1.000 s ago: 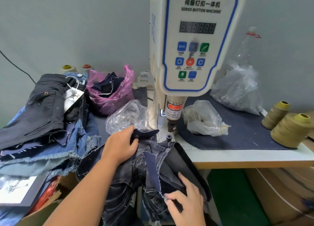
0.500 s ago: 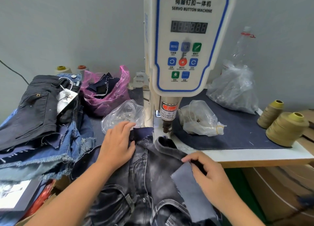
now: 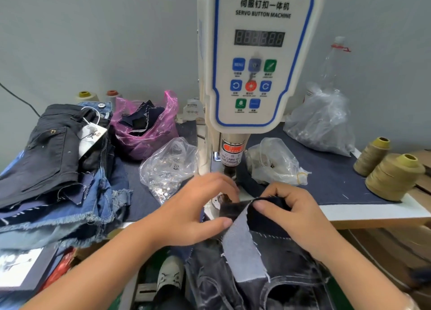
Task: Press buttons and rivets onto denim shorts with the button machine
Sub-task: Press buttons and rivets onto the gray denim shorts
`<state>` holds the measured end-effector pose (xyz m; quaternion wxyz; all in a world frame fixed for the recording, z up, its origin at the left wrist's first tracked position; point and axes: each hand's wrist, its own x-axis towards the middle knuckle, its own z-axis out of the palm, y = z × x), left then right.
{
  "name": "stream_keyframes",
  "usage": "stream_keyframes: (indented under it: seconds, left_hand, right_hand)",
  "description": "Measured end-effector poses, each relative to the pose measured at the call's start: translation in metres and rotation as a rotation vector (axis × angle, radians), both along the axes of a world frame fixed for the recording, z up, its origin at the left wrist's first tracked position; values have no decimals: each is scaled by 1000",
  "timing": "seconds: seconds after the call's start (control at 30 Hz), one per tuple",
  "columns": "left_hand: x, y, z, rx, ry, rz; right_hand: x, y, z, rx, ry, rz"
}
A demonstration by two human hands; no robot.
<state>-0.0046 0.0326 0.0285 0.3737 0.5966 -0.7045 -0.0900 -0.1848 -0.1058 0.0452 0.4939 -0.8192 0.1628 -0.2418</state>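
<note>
A white servo button machine (image 3: 256, 60) stands at the table's middle, its press head (image 3: 231, 167) pointing down just beyond my hands. Dark grey denim shorts (image 3: 275, 279) hang from the table edge below the head, with a pale fabric flap (image 3: 245, 251) folded out. My left hand (image 3: 198, 211) pinches the shorts' top edge and the flap under the press head. My right hand (image 3: 291, 211) grips the same folded edge from the right, fingers curled over it. The anvil under the head is hidden by my hands.
A stack of denim shorts (image 3: 53, 170) lies at the left. A pink bag (image 3: 149, 128) of scraps and a clear bag of metal buttons (image 3: 168, 167) sit left of the machine. Two more clear bags (image 3: 272, 163) (image 3: 321, 123) and olive thread cones (image 3: 394, 174) stand right.
Both hands have moved up and together to the shorts' top edge under the press head. The right hand rose from the lower fabric, and the pale flap now hangs between the hands.
</note>
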Motion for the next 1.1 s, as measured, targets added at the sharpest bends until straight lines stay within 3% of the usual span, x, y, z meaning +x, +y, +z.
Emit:
stream_keyframes:
  seconds: [0.07,0.13,0.23,0.37,0.4,0.5,0.53,0.63,0.7,0.9,1.1]
  left_hand:
    - [-4,-5,-4,220,169,-20]
    - [-5,-10,-12,361,224,14]
    - [-1,-14,-21,404,336,-25]
    - [5,-12,-9,453,695,-81]
    - [8,-14,-5,483,657,-38]
    - [20,-18,9,705,227,77]
    - [23,-18,14,766,174,85]
    - [25,-14,20,850,327,147]
    - [26,-10,13,801,404,123]
    - [12,-3,-1,576,508,-87]
    - [1,-10,2,663,524,-103]
  right_hand:
    - [0,-6,3,56,0,7]
    - [2,-10,6,84,38,21]
    - [4,-15,12,20,122,69]
    - [0,-31,33,-162,361,226]
    - [-1,-36,38,-220,444,277]
    - [3,-45,41,-373,602,353]
    - [4,-45,39,-384,622,361]
    - [7,-49,31,-301,604,355]
    - [6,-52,31,-214,571,353]
    - [2,-60,31,58,451,354]
    - [1,-61,26,177,458,437]
